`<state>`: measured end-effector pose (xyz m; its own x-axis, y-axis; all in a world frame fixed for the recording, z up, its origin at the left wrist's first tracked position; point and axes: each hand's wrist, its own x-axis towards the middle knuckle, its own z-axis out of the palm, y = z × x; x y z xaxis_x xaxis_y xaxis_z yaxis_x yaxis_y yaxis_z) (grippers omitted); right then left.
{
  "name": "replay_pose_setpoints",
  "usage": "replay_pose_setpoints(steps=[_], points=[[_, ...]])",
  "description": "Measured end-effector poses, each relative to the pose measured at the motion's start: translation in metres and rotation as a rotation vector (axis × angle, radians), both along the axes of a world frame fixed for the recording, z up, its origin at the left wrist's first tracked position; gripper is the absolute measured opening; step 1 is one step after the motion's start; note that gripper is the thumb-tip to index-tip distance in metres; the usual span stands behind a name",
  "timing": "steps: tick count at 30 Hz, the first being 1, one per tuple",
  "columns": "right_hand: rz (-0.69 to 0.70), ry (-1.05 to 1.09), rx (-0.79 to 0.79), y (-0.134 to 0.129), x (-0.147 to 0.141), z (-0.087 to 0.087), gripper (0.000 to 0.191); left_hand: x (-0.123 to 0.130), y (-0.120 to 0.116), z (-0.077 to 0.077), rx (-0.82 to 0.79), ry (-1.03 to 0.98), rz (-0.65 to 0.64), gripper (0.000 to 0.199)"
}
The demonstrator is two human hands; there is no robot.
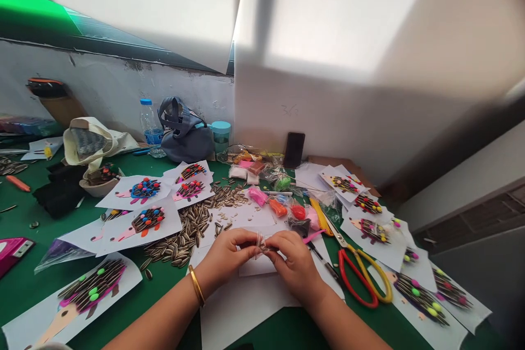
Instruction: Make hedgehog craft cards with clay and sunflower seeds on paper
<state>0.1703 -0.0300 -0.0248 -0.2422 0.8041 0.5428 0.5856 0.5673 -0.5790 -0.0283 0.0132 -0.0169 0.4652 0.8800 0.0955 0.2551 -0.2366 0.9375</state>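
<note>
My left hand (223,257), with a gold bangle on its wrist, pinches one side of a small clear plastic wrapper (260,241). From the other side my right hand (296,263) grips the same wrapper with thumb and bent fingers. What the wrapper contains is hidden by my fingertips. Under both hands lie white paper sheets (229,311). Just beyond them are packets of coloured clay: orange (278,208), red (298,211), pink (257,196) and black (299,226). Sunflower seeds (192,224) are heaped to the left of the paper.
Red-and-yellow scissors (361,279), a black pen (323,262) and a yellow cutter (321,217) lie to the right. Hedgehog pictures made with seeds flank both sides, including one picture (94,290) at front left. A bottle (151,128), blue bag (186,134) and phone (294,149) stand behind.
</note>
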Motion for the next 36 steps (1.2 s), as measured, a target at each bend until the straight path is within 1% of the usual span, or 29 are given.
replay_pose_setpoints(steps=[3, 5, 9, 12, 14, 16, 20, 23, 27, 29, 32, 36], points=[[-0.004, -0.006, -0.013, 0.001, 0.001, -0.001, 0.009, 0.001, -0.002, 0.000, 0.066, 0.063, 0.060, 0.005], [-0.018, -0.010, -0.002, 0.003, 0.003, -0.003, 0.014, 0.002, -0.003, 0.000, 0.102, 0.095, 0.104, 0.006], [-0.041, 0.001, 0.025, 0.005, 0.007, -0.007, 0.028, 0.001, -0.002, -0.002, 0.135, 0.071, 0.153, 0.007], [-0.040, 0.015, 0.036, 0.006, 0.008, -0.009, 0.031, 0.000, 0.000, -0.003, 0.162, 0.045, 0.165, 0.009], [-0.042, 0.025, 0.028, 0.006, 0.008, -0.009, 0.029, 0.000, 0.001, -0.003, 0.189, 0.025, 0.142, 0.012], [-0.050, 0.035, 0.006, 0.005, 0.008, -0.008, 0.024, -0.001, 0.001, -0.003, 0.199, 0.013, 0.089, 0.014], [-0.061, 0.050, -0.036, 0.005, 0.009, -0.007, 0.018, 0.000, 0.000, -0.001, 0.178, 0.095, 0.023, 0.010], [-0.025, 0.063, -0.071, 0.005, 0.008, -0.008, 0.018, 0.001, 0.000, 0.000, 0.170, 0.155, 0.016, 0.008], [0.024, 0.058, -0.131, 0.003, 0.003, -0.004, 0.017, 0.000, 0.000, 0.000, 0.169, 0.138, 0.054, 0.012], [0.009, 0.053, -0.139, 0.002, 0.000, -0.001, 0.017, -0.001, 0.000, 0.000, 0.164, 0.134, 0.071, 0.010], [-0.009, 0.055, -0.147, 0.000, -0.002, 0.001, 0.012, 0.000, -0.001, 0.000, 0.160, 0.125, 0.045, 0.008], [-0.020, 0.072, -0.161, 0.000, 0.000, -0.004, 0.003, 0.002, -0.003, -0.002, 0.173, 0.098, 0.012, 0.010]])
